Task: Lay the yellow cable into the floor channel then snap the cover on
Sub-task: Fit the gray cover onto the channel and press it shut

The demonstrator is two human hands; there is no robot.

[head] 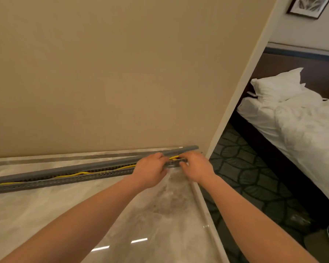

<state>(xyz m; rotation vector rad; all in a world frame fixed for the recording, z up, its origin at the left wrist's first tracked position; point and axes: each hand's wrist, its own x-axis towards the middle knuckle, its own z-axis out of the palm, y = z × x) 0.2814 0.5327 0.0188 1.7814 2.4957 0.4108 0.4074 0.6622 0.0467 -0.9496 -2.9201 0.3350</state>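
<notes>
Channel [64, 180]: grey, with slotted sides, it lies on the marble floor [45, 205] just beside the foot of the beige wall [102, 73] and runs from the left edge of view to the wall's corner. We find the top open along the visible length. Cable [80, 173]: yellow, it lies inside the channel in loose waves and shows again between the two hands near the right end. A plain grey strip [188, 148] runs along the channel's far side, touching it; we cannot tell whether it is the cover.

We note the left hand [150, 169] with fingers curled over the channel. The right hand [196, 167] sits close beside it, fingers curled onto the slotted front wall. Both grip the channel.

Right of the corner we see patterned carpet [245, 177] and a bed [302, 130] with a white pillow [279, 84].
</notes>
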